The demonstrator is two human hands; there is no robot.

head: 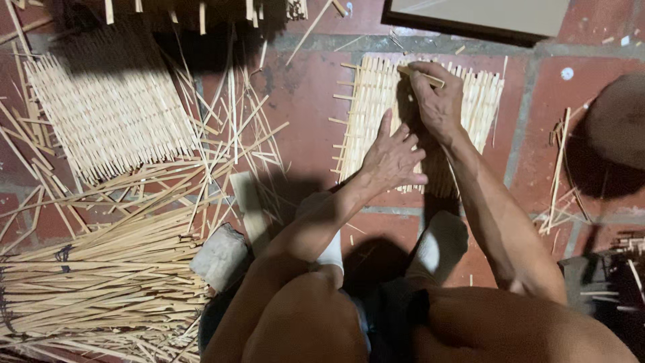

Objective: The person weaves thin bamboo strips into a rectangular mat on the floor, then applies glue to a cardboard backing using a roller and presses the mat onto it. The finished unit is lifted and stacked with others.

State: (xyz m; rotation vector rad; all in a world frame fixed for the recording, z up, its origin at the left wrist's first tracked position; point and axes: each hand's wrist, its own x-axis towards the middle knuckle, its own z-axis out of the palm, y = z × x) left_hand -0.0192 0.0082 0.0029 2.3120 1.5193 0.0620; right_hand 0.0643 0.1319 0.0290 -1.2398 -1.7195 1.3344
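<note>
Head cam, looking straight down at my lap and the red tile floor [302, 101]. The woven bamboo mat [376, 101] I've got going sits upper centre of the frame, just past my knees. It's pale straw colour, flat, roughly rectangular, with loose strip ends poking out along its left edge and a ragged fringe at the top. My left hand [393, 158] lies flat on the mat's lower middle, fingers spread, holding nothing, just pressing down. My right hand [437, 101] is above it, near the mat's top edge, fingers curled and pinching a short bamboo strip [423, 75] that sticks out toward the left.

Stuff that's hard to see: both hands and their shadow cover the whole middle of the mat, so the weave there is anyone's guess. The mat's bottom edge disappears behind my forearms.

Upper left there's a second finished-looking mat [111, 107], partly in shadow at its top. Lower left is a big pile of loose strips [94, 269], cut off by the frame edge.
</note>
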